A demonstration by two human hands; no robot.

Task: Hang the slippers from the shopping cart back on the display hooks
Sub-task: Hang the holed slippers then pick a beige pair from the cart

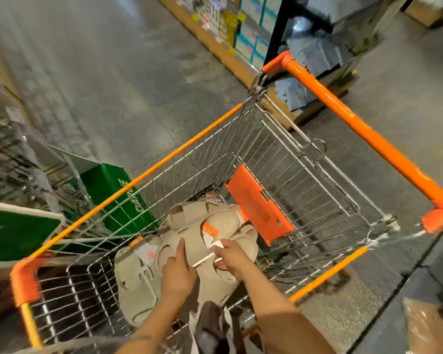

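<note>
Several beige slippers [189,226] with orange tags lie piled in a wire shopping cart [304,175] with orange trim. My left hand [177,272] reaches into the pile, index finger stretched out and resting on a slipper. My right hand [230,256] grips a thin white hanger piece [206,256] attached to a slipper pair at the pile's right side. Another beige slipper [133,284] lies at the near left of the basket. No display hooks can be made out.
The cart's orange handle [356,121] runs along the right. An orange child-seat flap [258,205] stands inside the basket. A green box [115,195] and a green sign [18,233] sit left of the cart. Stocked shelves [241,26] stand beyond on the grey floor.
</note>
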